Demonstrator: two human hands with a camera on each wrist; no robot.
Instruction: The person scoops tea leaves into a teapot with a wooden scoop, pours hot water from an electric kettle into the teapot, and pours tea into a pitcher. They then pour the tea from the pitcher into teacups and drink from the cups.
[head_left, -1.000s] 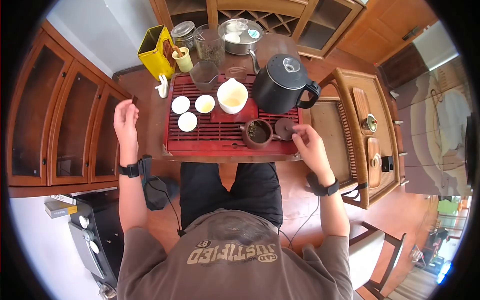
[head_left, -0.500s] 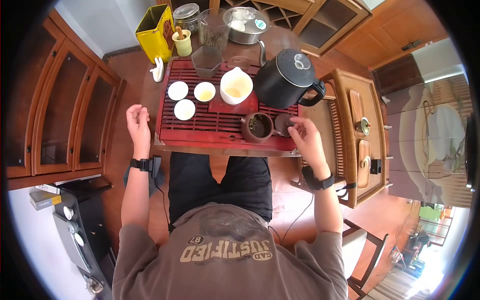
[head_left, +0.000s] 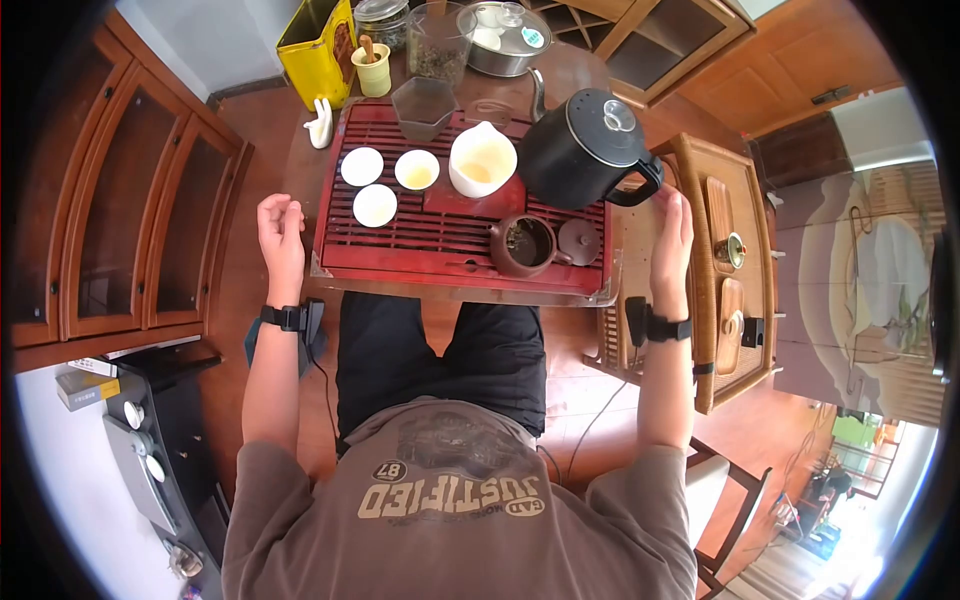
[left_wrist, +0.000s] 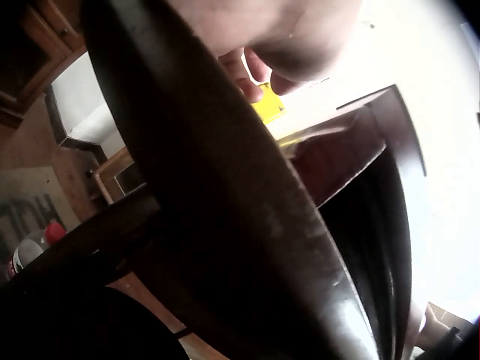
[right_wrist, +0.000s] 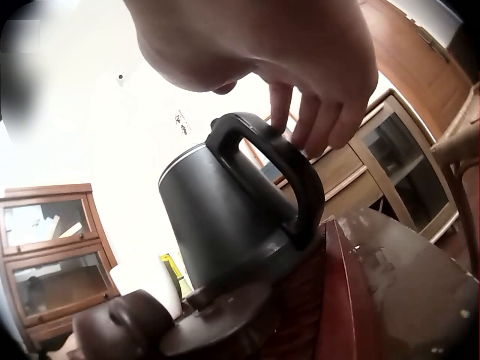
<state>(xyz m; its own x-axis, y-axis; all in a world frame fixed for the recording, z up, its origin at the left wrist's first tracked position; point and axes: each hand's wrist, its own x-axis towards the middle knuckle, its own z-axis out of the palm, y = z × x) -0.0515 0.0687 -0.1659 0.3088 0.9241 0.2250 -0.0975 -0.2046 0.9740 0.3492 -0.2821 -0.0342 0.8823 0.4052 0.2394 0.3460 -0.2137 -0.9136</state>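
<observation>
Black kettle [head_left: 583, 150], upper right of centre, on right part of red tray [head_left: 400, 272]. Right hand [head_left: 672, 250] just right of it, fingers extended close to the handle [head_left: 653, 182], not wrapped round it; contact can't be told. Left hand [head_left: 281, 235] left of tray, well apart from kettle, fingers loosely curled, empty. Brown teapot [head_left: 523, 246] uncovered below kettle, lid [head_left: 579, 242] beside it.
</observation>
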